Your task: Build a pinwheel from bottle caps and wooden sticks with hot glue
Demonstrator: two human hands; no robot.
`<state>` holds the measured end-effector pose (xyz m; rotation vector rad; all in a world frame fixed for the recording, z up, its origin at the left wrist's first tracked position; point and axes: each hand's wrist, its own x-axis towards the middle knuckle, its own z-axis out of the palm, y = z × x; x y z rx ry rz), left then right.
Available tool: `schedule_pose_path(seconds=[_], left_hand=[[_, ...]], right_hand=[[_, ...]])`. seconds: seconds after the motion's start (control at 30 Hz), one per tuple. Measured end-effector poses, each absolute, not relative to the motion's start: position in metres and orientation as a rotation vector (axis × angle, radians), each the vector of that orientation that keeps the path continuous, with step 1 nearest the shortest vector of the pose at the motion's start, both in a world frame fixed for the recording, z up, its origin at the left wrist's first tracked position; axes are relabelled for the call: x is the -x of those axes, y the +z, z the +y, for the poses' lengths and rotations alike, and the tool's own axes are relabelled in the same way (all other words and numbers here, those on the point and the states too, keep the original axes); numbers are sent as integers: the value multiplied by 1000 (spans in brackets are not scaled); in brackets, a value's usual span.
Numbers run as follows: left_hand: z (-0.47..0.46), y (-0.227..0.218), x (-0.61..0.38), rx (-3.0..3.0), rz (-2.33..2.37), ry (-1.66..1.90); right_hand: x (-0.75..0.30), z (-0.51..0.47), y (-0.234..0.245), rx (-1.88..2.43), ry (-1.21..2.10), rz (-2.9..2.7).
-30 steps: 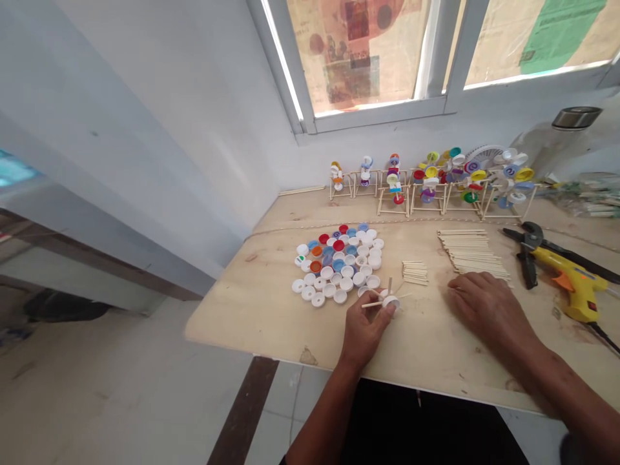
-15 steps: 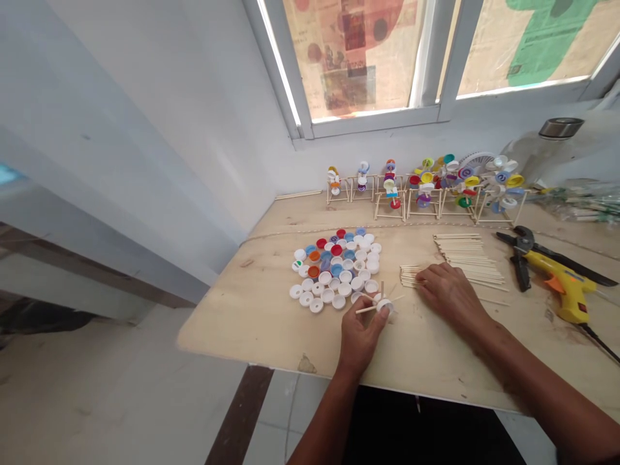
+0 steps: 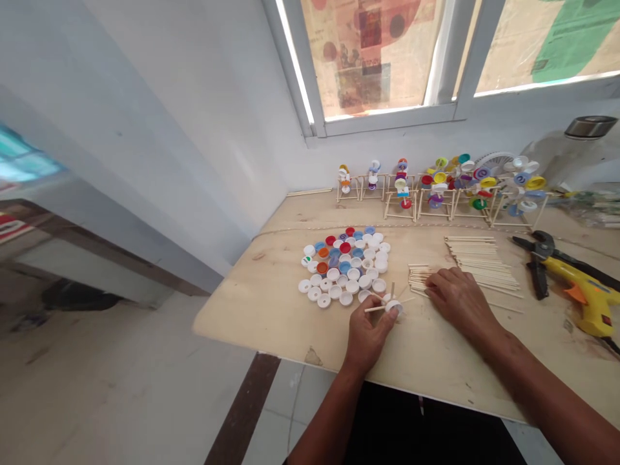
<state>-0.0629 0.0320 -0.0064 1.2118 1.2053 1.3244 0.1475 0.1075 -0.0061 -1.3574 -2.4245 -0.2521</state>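
mostly white caps (image 3: 353,285), pale sticks (image 3: 417,276), yellow glue gun (image 3: 591,298)

Left hand (image 3: 369,332) in a pinch, right hand (image 3: 458,300) palm-down, both forearms (image 3: 537,374) angled inward.

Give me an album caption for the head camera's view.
Left hand holds a white cap with sticks; right hand at the short sticks.

A: Rear wall (image 3: 387,143)?
B: Window (image 3: 397,119), panes covered with printed paper (image 3: 421,51).
A: Tabletop (image 3: 252,303), rear right?
B: Container (image 3: 557,154), metal-topped; plastic bag (image 3: 598,208) nearby, contents indistinct. White fan (image 3: 495,157), partly hidden.
A: Otherwise?
B: String (image 3: 320,228) lying across the tabletop; pale floor (image 3: 159,374) below, at left.
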Motion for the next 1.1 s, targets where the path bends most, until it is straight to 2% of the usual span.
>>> schedule_pose_path(seconds=[0.47, 1.1], left_hand=[[32, -4, 61, -1209, 1210, 1314], [33, -3, 61, -1188, 1187, 1311]], right_hand=[[-157, 112, -15, 1196, -276, -2393], [-153, 112, -12, 1181, -317, -2380]])
